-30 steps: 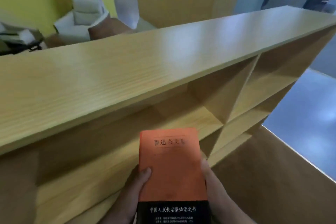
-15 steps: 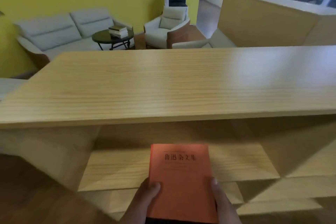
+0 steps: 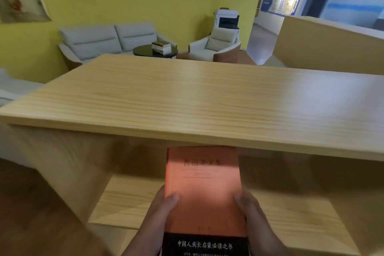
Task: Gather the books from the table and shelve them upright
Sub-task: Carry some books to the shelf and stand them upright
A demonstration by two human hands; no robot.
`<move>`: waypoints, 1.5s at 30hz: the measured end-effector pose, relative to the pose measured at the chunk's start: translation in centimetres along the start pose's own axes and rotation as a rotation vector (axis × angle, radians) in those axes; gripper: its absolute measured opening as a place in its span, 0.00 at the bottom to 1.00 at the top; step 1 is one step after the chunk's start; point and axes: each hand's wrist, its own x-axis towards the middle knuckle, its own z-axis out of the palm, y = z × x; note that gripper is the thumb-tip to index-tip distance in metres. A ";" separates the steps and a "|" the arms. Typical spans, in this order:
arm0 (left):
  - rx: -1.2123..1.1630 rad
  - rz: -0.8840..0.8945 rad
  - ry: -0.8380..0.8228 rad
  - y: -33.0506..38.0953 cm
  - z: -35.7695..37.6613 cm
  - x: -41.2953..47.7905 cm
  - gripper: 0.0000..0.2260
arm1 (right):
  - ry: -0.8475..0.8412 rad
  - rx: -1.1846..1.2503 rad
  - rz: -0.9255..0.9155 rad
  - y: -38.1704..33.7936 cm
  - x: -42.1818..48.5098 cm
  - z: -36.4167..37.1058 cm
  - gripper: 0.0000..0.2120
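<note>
An orange book (image 3: 204, 195) with a black band along its near edge lies flat between both hands, cover up. My left hand (image 3: 160, 214) grips its left edge with the thumb on the cover. My right hand (image 3: 252, 214) grips its right edge the same way. The book's far end reaches under the top board of the low wooden bookshelf (image 3: 187, 97), into the leftmost upper compartment, above the shelf board (image 3: 128, 199). A stack of books (image 3: 161, 47) sits on a round dark table (image 3: 143, 51) far behind the bookshelf.
A grey sofa (image 3: 99, 39) and a white armchair (image 3: 216, 48) stand by the yellow wall. A printer (image 3: 226, 19) sits behind the armchair. A second wooden unit (image 3: 324, 45) stands at the right. The bookshelf's left side panel (image 3: 68, 164) bounds the compartment.
My view swung left from the bookshelf's right end to its left end. The book, held in both hands throughout, has moved forward so its far end now goes under the top board.
</note>
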 end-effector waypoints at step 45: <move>0.627 0.781 0.263 -11.5 1.7 4.6 0.37 | -0.294 -0.473 -0.920 13.4 13.7 -5.8 0.38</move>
